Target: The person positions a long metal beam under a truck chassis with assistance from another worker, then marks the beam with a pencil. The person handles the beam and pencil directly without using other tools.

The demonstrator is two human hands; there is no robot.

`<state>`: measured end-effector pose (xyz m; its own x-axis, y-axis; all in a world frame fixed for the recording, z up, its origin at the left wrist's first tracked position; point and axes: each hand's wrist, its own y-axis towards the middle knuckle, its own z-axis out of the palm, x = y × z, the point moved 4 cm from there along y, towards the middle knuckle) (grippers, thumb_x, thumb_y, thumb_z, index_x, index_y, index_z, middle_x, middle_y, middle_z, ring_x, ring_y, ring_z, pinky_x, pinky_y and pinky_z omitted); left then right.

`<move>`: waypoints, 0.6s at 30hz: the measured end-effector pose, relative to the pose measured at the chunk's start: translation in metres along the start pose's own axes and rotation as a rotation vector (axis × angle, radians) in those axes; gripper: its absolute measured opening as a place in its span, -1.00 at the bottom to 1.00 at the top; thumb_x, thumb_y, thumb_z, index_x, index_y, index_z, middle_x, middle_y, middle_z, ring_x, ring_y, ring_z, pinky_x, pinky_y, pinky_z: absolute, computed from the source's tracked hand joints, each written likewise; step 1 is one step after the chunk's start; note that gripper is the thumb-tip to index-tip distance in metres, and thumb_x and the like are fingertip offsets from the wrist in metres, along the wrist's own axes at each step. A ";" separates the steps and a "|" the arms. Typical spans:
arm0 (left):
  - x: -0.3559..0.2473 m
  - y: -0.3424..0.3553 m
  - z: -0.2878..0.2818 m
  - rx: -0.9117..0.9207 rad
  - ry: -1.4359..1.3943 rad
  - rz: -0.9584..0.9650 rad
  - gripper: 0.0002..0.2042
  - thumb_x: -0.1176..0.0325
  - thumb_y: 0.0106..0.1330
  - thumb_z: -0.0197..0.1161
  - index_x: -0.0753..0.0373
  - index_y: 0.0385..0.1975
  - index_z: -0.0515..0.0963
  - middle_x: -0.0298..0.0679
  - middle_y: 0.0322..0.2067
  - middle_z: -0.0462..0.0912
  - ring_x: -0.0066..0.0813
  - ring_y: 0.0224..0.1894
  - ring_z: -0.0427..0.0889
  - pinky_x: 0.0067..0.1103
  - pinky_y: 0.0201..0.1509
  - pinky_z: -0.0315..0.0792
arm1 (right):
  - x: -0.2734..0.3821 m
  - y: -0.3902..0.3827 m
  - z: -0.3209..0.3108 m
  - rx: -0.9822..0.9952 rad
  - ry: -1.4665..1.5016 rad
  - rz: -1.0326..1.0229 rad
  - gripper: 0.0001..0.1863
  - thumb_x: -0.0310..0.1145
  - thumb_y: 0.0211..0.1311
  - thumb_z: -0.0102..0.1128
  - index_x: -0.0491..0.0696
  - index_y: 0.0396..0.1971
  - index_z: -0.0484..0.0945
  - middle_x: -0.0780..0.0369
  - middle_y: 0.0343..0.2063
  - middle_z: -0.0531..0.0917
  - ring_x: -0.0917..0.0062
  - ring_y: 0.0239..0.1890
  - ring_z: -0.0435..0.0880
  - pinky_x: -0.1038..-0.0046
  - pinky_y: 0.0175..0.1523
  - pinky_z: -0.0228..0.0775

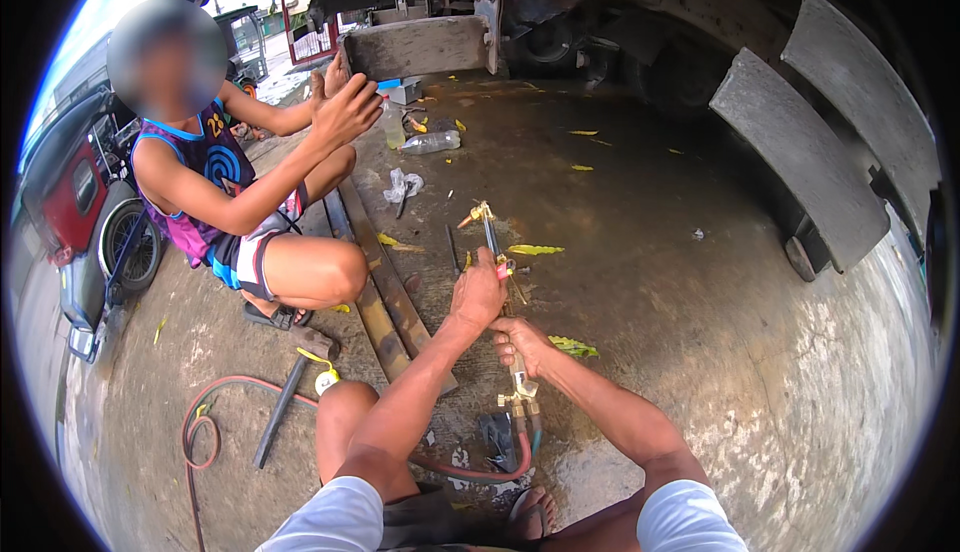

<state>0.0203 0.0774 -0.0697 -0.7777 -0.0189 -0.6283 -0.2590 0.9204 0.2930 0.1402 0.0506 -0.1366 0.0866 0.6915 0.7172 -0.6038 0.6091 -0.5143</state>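
Observation:
A brass and steel cutting torch (519, 384) stretches away from me over the wet concrete, its angled head pointing toward the left at the far end. My left hand (479, 290) is closed round the front part of it, by the tubes and a small pink-red piece. Close behind, my right hand (521, 342) wraps the torch's handle. At the near end, a red hose (524, 457) and a green hose (536, 434) join the brass fittings. I see no flame at the torch's tip.
Long metal bars (368, 287) lie left of my arms, near a hammer (285, 407) and a tape measure (326, 382). A squatting person (225, 187) raises both hands beside a metal plate (420, 47) under the vehicle. Plastic bottles (430, 142) lie farther off. Curved grey panels (800, 152) stand at right.

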 end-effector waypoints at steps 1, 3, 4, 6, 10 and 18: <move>0.006 -0.001 0.003 0.002 0.036 -0.011 -0.71 0.32 0.34 0.21 0.34 -0.12 0.30 0.27 -0.44 0.64 0.34 -0.26 0.65 0.02 -0.14 0.52 | -0.006 0.001 -0.001 -0.007 -0.002 0.012 -0.84 -0.34 0.34 0.18 0.10 -0.41 0.39 0.48 -0.66 0.26 0.77 -0.71 0.17 0.59 -0.63 -0.01; 0.017 -0.002 0.008 0.008 0.100 -0.033 -0.73 0.35 0.32 0.22 0.34 -0.13 0.33 0.30 -0.40 0.64 0.34 -0.21 0.64 0.02 -0.11 0.51 | -0.015 0.001 -0.005 0.006 -0.027 0.045 -0.83 -0.33 0.34 0.21 0.09 -0.42 0.40 0.49 -0.67 0.25 0.77 -0.72 0.16 0.60 -0.65 -0.04; 0.021 -0.003 0.013 0.044 0.081 -0.035 -0.71 0.38 0.30 0.23 0.35 -0.11 0.32 0.29 -0.39 0.65 0.33 -0.20 0.65 0.00 -0.10 0.52 | -0.019 0.004 -0.011 0.026 -0.037 0.062 -0.83 -0.33 0.35 0.22 0.08 -0.41 0.41 0.49 -0.67 0.25 0.77 -0.72 0.15 0.60 -0.65 -0.05; 0.028 -0.002 0.026 0.113 0.039 -0.036 -0.68 0.45 0.25 0.26 0.37 -0.08 0.32 0.27 -0.37 0.67 0.32 -0.17 0.66 -0.03 -0.08 0.55 | -0.026 0.005 -0.020 0.018 -0.042 0.085 -0.88 -0.35 0.33 0.23 0.05 -0.35 0.45 0.49 -0.66 0.26 0.78 -0.73 0.15 0.61 -0.66 -0.05; 0.031 -0.002 0.047 0.295 0.000 -0.006 -0.64 0.54 0.21 0.22 0.30 0.01 0.36 0.28 -0.21 0.65 0.30 -0.03 0.62 -0.04 0.02 0.51 | -0.038 0.008 -0.040 0.013 0.007 0.122 -0.84 -0.37 0.32 0.23 0.07 -0.39 0.41 0.49 -0.68 0.25 0.78 -0.74 0.17 0.61 -0.68 -0.02; 0.048 -0.019 0.087 0.437 0.087 0.379 -0.59 0.55 0.24 0.16 0.25 0.11 0.36 0.16 0.02 0.55 0.21 0.13 0.52 -0.12 0.21 0.44 | -0.067 0.013 -0.077 0.040 0.080 0.280 -0.77 -0.41 0.26 0.21 0.12 -0.49 0.32 0.48 -0.71 0.26 0.75 -0.77 0.19 0.60 -0.69 0.02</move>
<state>0.0382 0.0927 -0.1683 -0.8187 0.3285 -0.4709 0.2928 0.9444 0.1498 0.1871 0.0419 -0.2280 -0.0265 0.8598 0.5100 -0.6434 0.3758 -0.6669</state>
